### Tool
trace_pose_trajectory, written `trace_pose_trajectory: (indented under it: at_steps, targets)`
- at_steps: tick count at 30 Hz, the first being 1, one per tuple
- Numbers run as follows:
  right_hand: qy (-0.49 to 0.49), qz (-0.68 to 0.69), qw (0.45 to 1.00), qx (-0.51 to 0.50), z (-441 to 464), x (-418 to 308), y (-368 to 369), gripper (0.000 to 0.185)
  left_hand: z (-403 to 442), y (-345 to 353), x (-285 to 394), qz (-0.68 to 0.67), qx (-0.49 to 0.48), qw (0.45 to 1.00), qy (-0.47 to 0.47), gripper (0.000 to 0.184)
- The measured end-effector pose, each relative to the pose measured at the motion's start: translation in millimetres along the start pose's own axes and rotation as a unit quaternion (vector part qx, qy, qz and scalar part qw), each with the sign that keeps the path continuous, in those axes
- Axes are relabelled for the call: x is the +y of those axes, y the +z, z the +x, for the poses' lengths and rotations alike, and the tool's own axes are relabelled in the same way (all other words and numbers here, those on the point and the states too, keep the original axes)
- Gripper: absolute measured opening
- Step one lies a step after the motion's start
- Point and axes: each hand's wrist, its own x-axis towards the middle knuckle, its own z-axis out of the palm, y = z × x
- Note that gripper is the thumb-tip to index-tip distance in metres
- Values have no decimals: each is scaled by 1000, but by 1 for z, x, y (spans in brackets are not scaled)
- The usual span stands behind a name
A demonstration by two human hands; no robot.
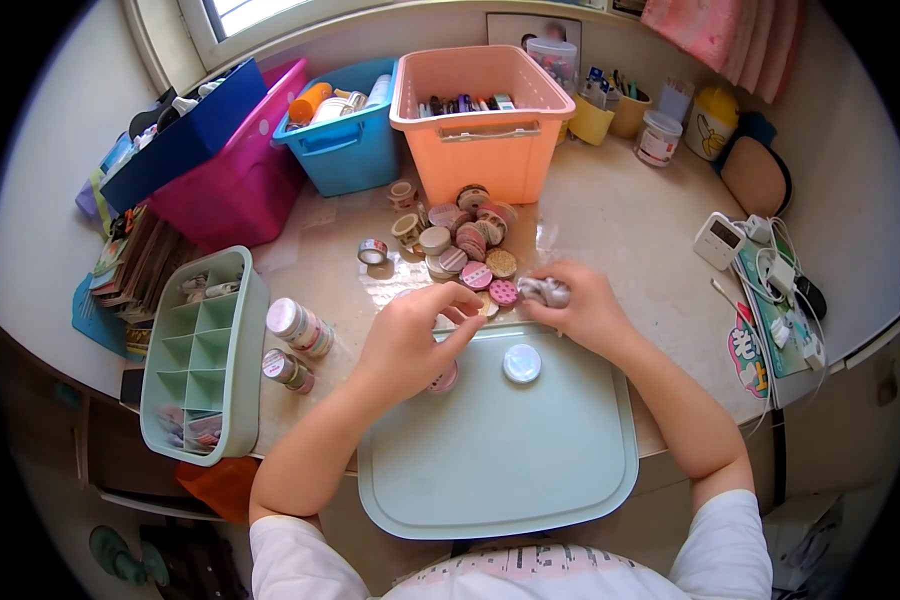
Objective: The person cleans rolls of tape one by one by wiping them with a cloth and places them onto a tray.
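My right hand [578, 302] pinches a small greyish-white, crumpled-looking thing [545, 291] just above the back edge of the pale green lid [500, 470]. My left hand [415, 335] hovers at the near side of a pile of decorative tape rolls [470, 236], its thumb and fingers apart with nothing visible between them. Closest to the fingers are a pink patterned roll [503, 291] and a pink-and-white roll [476, 275]. A white round piece [521, 363] lies on the lid. Partly hidden by my left hand is another pink roll [446, 379].
A green divided box [253, 330] stands left, beside two stacks of tape rolls [301, 328]. Behind the pile are an orange bin [485, 160], a blue basket [355, 165] and a magenta bin [232, 195]. Cables and a white power strip [718, 240] lie at right.
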Motion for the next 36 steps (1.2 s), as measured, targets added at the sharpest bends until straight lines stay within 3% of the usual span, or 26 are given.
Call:
trace_pose_trajectory:
  at_steps: [2,3,5,6,9,12,15,16,17,18,19,21,23,26,33,36]
  targets:
    - [183,226,957,7,3,-14,-10,37,-1,0,0,5,-2,1000,5,26]
    - [182,226,957,7,2,-24,-15,37,0,0,3,-29,-2,1000,6,31]
    - [175,383,907,-26,-7,-45,-18,36,-1,3,9,-63,-2,998,7,36]
    - [124,414,902,14,-13,-52,-6,35,-3,7,12,-71,7,997,20,42]
    - [129,414,901,31,-25,-68,11,34,-10,10,19,-65,23,997,40,47]
    - [40,331,940,76,-29,-69,15,34,-10,11,21,-35,82,994,66,48]
    - [-33,244,964,98,-27,-66,7,35,-10,8,20,-61,77,993,65,48]
    - [-132,174,970,110,-24,-62,4,36,-10,7,18,-60,77,993,63,48]
    - [-229,102,961,121,-21,-57,0,38,-9,7,16,-152,78,985,31,47]
    - [-236,72,963,106,-19,-55,-9,41,-8,7,15,-243,79,967,-2,45]
    - [-253,54,960,110,-16,-49,-13,41,-7,4,15,-243,79,967,-3,45]
    - [-186,42,973,132,-14,-50,-10,43,-7,-2,18,-285,1,959,-3,44]
    - [-223,72,964,130,-17,-51,-2,47,-9,3,17,-307,0,952,19,46]
    - [-257,62,959,101,-20,-50,-14,54,-10,1,19,-373,-19,927,-26,48]
    - [-281,72,950,113,-19,-58,-10,51,-7,-3,10,-398,-40,915,-47,51]
    - [-304,37,949,68,-11,-43,-27,52,-4,-5,12,-426,-52,901,-57,42]
